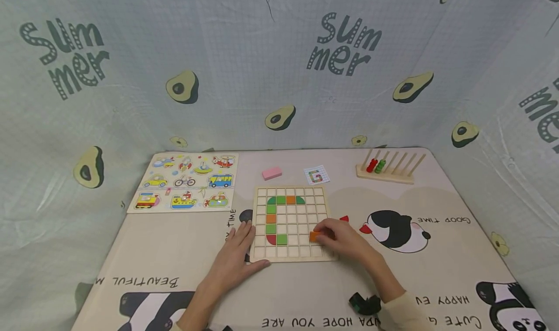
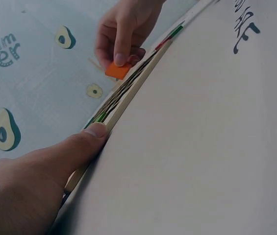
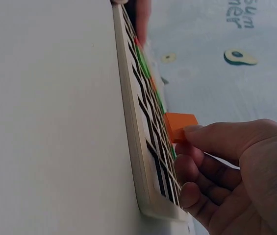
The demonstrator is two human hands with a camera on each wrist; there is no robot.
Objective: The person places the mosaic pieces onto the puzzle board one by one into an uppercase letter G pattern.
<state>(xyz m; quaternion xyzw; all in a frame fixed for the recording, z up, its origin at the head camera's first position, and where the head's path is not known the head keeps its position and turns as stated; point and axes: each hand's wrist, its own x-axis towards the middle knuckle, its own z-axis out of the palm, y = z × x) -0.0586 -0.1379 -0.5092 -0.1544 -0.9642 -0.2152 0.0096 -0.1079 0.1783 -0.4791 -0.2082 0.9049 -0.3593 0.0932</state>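
Observation:
A wooden grid board lies on the table, with green, orange and red tiles set along a C-shaped line in its cells. My right hand pinches an orange square tile between thumb and fingers, close over the right part of the grid. In the left wrist view the same orange tile shows above the board's surface. My left hand rests at the board's left edge, fingers along the side and thumb at the near left corner. A small pattern card with a G-shaped design lies behind the board.
A pink block sits behind the board. At the back left lies a vehicle puzzle board. A wooden peg stand with red and green beads is at the back right. A dark object lies near my right forearm.

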